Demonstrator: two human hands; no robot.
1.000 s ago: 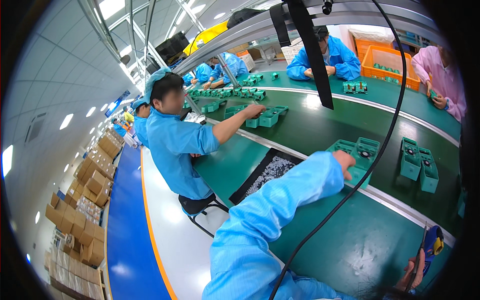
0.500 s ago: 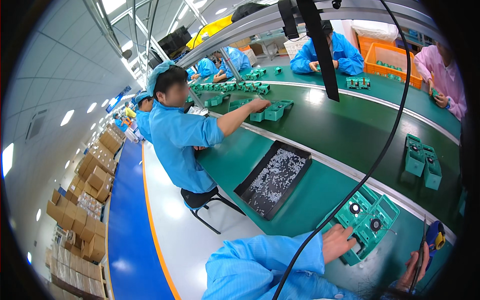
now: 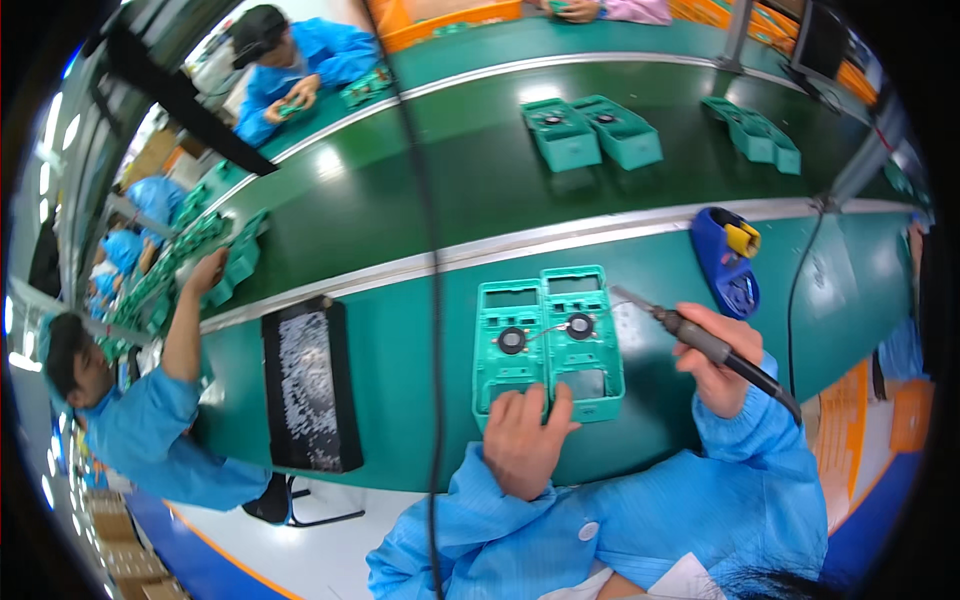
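Observation:
A joined pair of green plastic housings (image 3: 545, 345) lies on the bench in front of me, open faces up. A round black speaker (image 3: 512, 340) sits in the left half and another black speaker (image 3: 580, 325) in the right, with a thin wire between them. My left hand (image 3: 525, 440) grips the near edge, fingers over the wall. My right hand (image 3: 715, 360) holds a soldering iron (image 3: 705, 342) by its dark handle. The iron's tip points left, close to the right housing's far corner and apart from the speakers.
A blue soldering iron stand (image 3: 722, 262) with a yellow part stands at the back right. To the left lies a black tray (image 3: 340, 400) of small whitish pieces. A black cable (image 3: 425, 220) hangs across the view. More green housings (image 3: 590, 135) lie on the belt; a co-worker (image 3: 150, 400) reaches toward others.
My view has swung right and down, bringing the housings to the middle. The soldering iron now shows clearly in my right hand, near the housings. My left hand stays on the housings' near end.

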